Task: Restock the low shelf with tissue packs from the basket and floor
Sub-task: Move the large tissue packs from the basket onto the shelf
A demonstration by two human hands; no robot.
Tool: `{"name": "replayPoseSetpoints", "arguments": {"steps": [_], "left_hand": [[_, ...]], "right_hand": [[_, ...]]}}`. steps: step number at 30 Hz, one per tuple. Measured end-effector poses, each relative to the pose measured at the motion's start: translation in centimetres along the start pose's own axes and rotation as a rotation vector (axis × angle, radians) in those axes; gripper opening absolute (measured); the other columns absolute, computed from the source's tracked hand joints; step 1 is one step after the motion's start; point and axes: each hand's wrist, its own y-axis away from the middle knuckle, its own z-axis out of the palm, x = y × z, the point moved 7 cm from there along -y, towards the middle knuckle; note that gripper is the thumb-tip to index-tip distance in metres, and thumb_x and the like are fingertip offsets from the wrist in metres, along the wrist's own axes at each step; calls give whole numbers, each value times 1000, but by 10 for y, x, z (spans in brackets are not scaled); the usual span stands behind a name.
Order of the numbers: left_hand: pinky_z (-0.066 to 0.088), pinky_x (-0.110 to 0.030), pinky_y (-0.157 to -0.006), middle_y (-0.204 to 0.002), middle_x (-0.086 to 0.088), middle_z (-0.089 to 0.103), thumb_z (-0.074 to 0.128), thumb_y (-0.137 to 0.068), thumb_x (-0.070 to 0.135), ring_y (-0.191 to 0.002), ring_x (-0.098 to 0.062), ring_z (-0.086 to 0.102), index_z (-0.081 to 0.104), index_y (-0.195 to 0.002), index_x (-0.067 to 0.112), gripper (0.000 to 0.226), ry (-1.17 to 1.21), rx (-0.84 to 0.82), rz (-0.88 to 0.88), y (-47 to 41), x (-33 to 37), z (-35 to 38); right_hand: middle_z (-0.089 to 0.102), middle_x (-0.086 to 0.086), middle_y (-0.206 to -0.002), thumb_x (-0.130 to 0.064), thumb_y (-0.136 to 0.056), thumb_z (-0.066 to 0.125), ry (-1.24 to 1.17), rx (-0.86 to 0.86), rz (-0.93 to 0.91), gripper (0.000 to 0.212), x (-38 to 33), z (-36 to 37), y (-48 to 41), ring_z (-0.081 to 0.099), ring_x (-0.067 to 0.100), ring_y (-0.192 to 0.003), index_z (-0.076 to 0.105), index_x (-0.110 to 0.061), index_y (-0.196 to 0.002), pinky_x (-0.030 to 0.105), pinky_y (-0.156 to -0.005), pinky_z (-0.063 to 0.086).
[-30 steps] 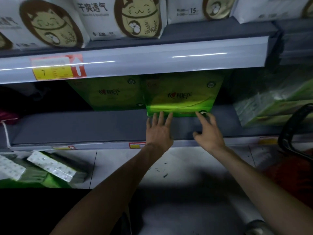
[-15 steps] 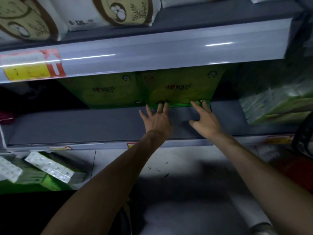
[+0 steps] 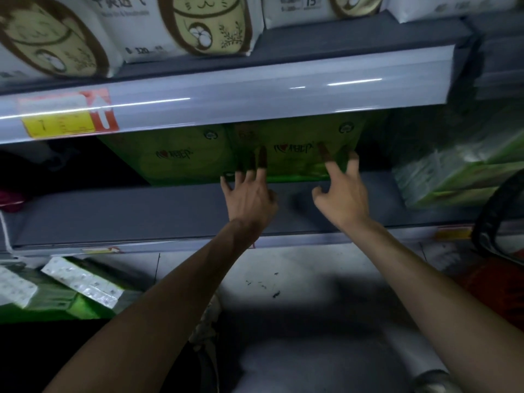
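Two hands, left hand (image 3: 249, 194) & right hand (image 3: 341, 198), fingers spread flat on the green tissue pack (image 3: 295, 150), gripping nothing, likely seating it at the low shelf (image 3: 141, 214) back edge beside its twin (more packs (image 3: 79, 282) wait on the floor).

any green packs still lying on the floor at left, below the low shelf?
Yes, green tissue packs lie on the floor at lower left, below the front edge of the low shelf.
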Motion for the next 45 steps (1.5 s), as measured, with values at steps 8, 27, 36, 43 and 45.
{"name": "replayPoseSetpoints", "arguments": {"steps": [8, 27, 36, 43, 45], "left_hand": [[29, -59, -120, -151, -17, 39, 60, -92, 39, -142, -38, 38, 19, -160, 26, 81, -21, -82, 19, 19, 1, -17], [17, -55, -125, -165, -6, 31, 47, -89, 63, -153, -30, 24, 16, -163, 36, 85, -100, -76, 405, 116, 101, -160], [28, -43, -122, -158, 1, 42, 45, -92, 63, -145, -24, 38, 26, -162, 35, 77, -1, -8, 615, 163, 176, -188], [44, -43, -109, -144, -2, 57, 43, -86, 63, -131, -27, 53, 44, -153, 30, 75, 120, -18, 756, 187, 275, -162], [46, -43, -106, -142, 0, 57, 47, -88, 62, -129, -26, 54, 42, -154, 32, 72, 143, -40, 803, 194, 311, -148]], "right_hand": [[13, 12, -164, -24, -94, 65, 176, -251, 6, 78, 7, -6, 22, 16, 38, -152, 23, -26, -160, 48, -112, 44], [11, 16, -165, -52, -93, 62, 328, -299, -42, 91, -23, -181, 129, 13, 36, -155, 8, -33, -163, 46, -120, 31], [13, 13, -166, -55, -92, 57, 378, -224, 0, 88, 15, -269, 198, 15, 33, -154, 8, -37, -163, 46, -120, 30], [27, 17, -162, -49, -93, 61, 328, -107, 282, 82, 110, -310, 250, 28, 36, -150, 20, -33, -162, 40, -121, 28], [30, 17, -159, -48, -93, 62, 291, -104, 379, 81, 142, -312, 265, 34, 38, -146, 22, -32, -161, 42, -118, 34]]}}
